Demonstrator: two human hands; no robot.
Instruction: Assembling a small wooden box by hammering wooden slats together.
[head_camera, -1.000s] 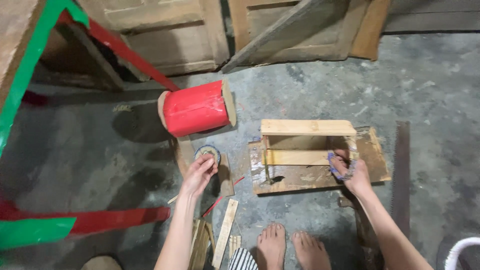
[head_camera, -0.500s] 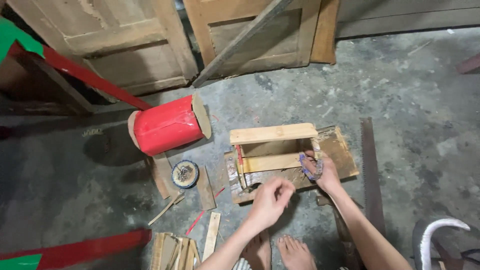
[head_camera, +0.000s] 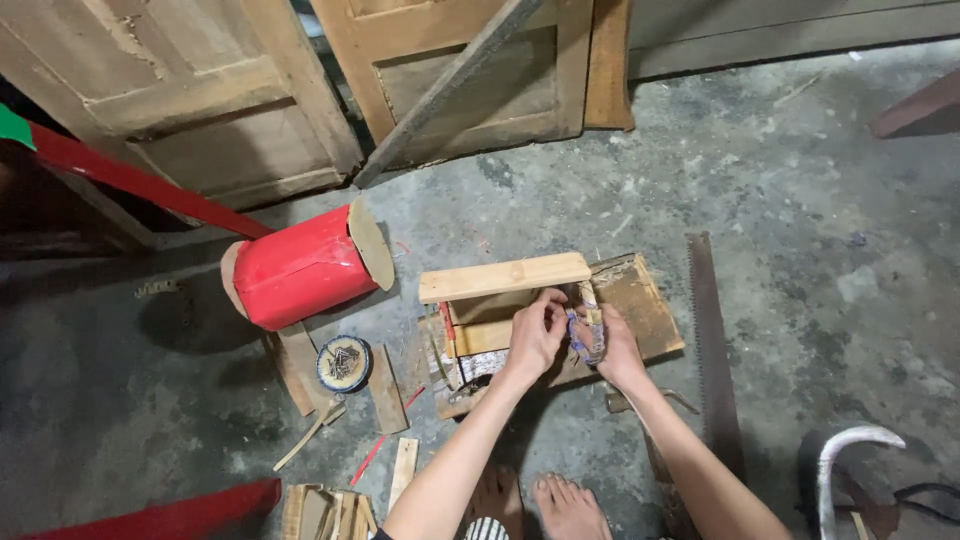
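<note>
Small pale open-topped wooden box frame (head_camera: 545, 320) lying on concrete floor, right of red cylinder (head_camera: 300, 268). Left hand (head_camera: 535, 335) pinching something at its middle slat, likely nail. Right hand (head_camera: 612, 345) clenched around bluish patterned object (head_camera: 585, 335) at frame's right end. Fastening step judged underway; steadying needed next.

Rough woodworking space: bare concrete floor (head_camera: 780, 170), old wooden doors (head_camera: 200, 100) leaning against the wall, a handsaw (head_camera: 712, 340), wood offcuts (head_camera: 385, 375), tin of nails (head_camera: 343, 363).

Hands hide wooden frame (head_camera: 520, 300) middle; tin (head_camera: 343, 363) contents unclear
</note>
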